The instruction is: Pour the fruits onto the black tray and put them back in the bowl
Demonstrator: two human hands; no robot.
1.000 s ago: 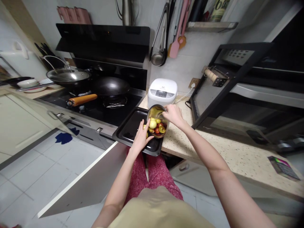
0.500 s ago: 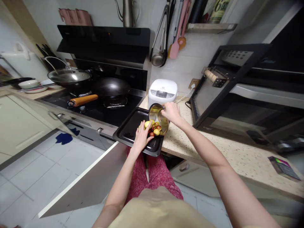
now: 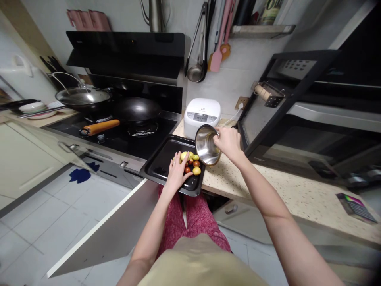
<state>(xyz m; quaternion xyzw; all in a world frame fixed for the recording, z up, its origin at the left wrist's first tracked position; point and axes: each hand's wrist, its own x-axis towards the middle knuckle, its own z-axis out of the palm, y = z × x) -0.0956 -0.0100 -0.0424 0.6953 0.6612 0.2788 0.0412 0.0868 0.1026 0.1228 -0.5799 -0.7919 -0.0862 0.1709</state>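
My right hand [image 3: 228, 141] grips the rim of a shiny metal bowl [image 3: 206, 147], tipped on its side at the right edge of a black baking tray [image 3: 160, 159]. No fruit shows inside the bowl. Several small round fruits [image 3: 196, 171], some yellow-green and some reddish brown, lie on the tray's right half; their exact kind is unclear. My left hand [image 3: 176, 171] rests over them with fingers spread, cupped against their left side and covering some of them.
A white rice cooker [image 3: 202, 113] stands behind the tray. To the left, a black wok [image 3: 137, 109] with an orange handle sits on the stove, beside a lidded pan [image 3: 83, 95]. An oven [image 3: 327, 139] is at right. A cabinet door [image 3: 104, 226] hangs open below.
My right hand has drawn the bowl up and to the right, off the fruits. The fruits that were in its mouth now lie on the tray. My left hand stays nearly in place.
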